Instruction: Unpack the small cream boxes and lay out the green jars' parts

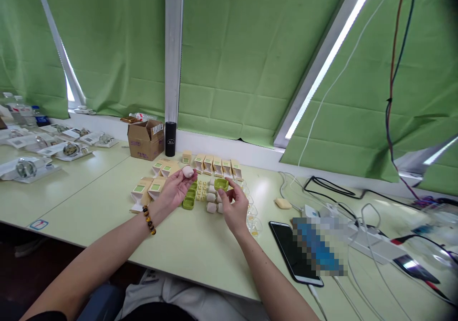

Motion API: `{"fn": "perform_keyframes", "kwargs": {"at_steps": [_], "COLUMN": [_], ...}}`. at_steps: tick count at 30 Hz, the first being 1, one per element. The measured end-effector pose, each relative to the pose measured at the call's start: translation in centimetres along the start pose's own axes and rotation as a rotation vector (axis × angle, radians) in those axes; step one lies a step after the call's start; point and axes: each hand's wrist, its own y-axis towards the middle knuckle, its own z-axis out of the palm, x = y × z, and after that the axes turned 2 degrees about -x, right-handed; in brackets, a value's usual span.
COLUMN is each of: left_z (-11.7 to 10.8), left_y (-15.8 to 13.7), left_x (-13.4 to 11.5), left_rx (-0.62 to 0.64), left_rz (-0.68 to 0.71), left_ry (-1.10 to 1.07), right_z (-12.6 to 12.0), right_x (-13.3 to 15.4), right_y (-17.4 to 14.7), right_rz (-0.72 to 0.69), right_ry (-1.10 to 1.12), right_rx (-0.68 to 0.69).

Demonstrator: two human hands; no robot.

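Between the fingertips of my left hand (176, 187) is a small pale pink rounded block (188, 171), raised above the table. My right hand (234, 204) pinches a small green square tray (221, 184) by its edge, a little to the right. Under and beside it stand rows of similar pale pink blocks (211, 208). More green trays (188, 203) lie in a column between my hands, with small yellow pieces (201, 191) next to them. Clear plastic cups (254, 226) line up behind my right wrist, partly hidden.
Open small cartons (217, 166) stand at the back, others (141, 191) at left. A cardboard box (146, 139) and black cylinder (171, 139) are near the wall. At right lie a phone (295, 254), cables and a power strip (365, 240). Packaged items (71, 150) cover the far left.
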Motion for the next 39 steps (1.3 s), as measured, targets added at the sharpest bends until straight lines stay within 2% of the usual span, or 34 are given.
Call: {"fn": "perform_keyframes", "kwargs": {"at_steps": [4, 6, 8, 10, 12, 14, 16, 23, 29, 34, 39], "left_z": [0.1, 0.2, 0.5, 1.0, 1.7, 2.4, 2.9, 2.6, 1.8, 2.6, 3.4], "left_y": [-0.6, -1.1, -1.8, -2.7, -3.5, -4.3, -4.7, -4.5, -4.5, -5.0, -4.2], "left_x": [0.4, 1.0, 1.7, 2.4, 3.2, 3.9, 4.7, 8.0, 8.8, 7.6, 4.0], "left_rx": [0.091, 0.112, 0.185, 0.341, 0.555, 0.735, 0.817, 0.867, 0.833, 0.775, 0.624], "left_rz": [0.059, 0.128, 0.268, 0.467, 0.659, 0.783, 0.854, 0.945, 0.992, 0.897, 0.831], "left_ry": [0.245, 0.500, 0.810, 1.110, 1.378, 1.611, 1.761, 1.853, 1.961, 1.928, 1.721], "right_z": [-0.6, -1.1, -1.4, -1.6, -1.7, -1.7, -1.6, -1.5, -1.3, -1.2, -1.2], "right_x": [0.3, 0.6, 0.8, 0.9, 0.9, 0.7, 0.6, 0.7, 0.6, 0.3, 0.4], "right_y": [0.7, 1.1, 1.6, 1.9, 2.1, 2.1, 2.1, 1.9, 1.7, 1.5, 1.5], "right_rz": [0.020, 0.029, 0.037, 0.049, 0.061, 0.068, 0.064, 0.045, 0.025, 0.005, 0.020], "right_ry": [0.046, 0.080, 0.110, 0.124, 0.121, 0.109, 0.097, 0.079, 0.069, 0.068, 0.078], "right_rx": [-0.097, -0.161, -0.218, -0.255, -0.269, -0.265, -0.258, -0.234, -0.211, -0.195, -0.173]}}
